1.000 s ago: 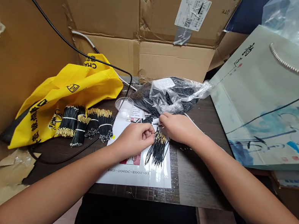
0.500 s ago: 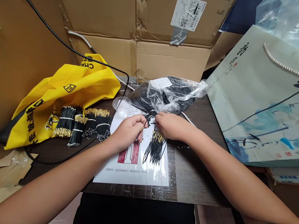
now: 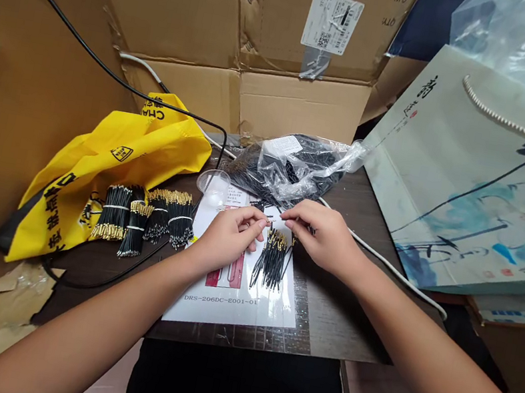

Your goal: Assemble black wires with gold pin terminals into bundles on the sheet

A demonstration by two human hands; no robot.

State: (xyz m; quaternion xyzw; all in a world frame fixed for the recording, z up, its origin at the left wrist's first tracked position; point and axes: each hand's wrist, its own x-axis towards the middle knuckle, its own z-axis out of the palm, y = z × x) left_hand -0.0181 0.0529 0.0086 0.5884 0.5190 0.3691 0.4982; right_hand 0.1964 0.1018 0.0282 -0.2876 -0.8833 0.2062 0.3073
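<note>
Above the printed sheet (image 3: 232, 313), my left hand (image 3: 231, 235) is closed in a pinch; something tiny at its fingertips is too small to name. My right hand (image 3: 319, 234) faces it from the right, thumb and forefinger close together, and whatever lies between them is too small to make out. Just below the fingertips, a pile of short black wires with gold ends (image 3: 272, 263) lies on the sheet. Small black pieces (image 3: 261, 205) lie behind the hands, beside a clear round lid (image 3: 213, 182).
Tied wire bundles (image 3: 135, 228) lie at the left against a yellow bag (image 3: 114, 143). A plastic bag of black wires (image 3: 293, 165) sits behind the sheet. Cardboard (image 3: 185, 0) walls the back and left; a pale paper bag (image 3: 487, 189) stands at the right.
My right hand has moved right, away from the small black pieces, and its fingers have turned toward my left hand. My left hand has shifted slightly right.
</note>
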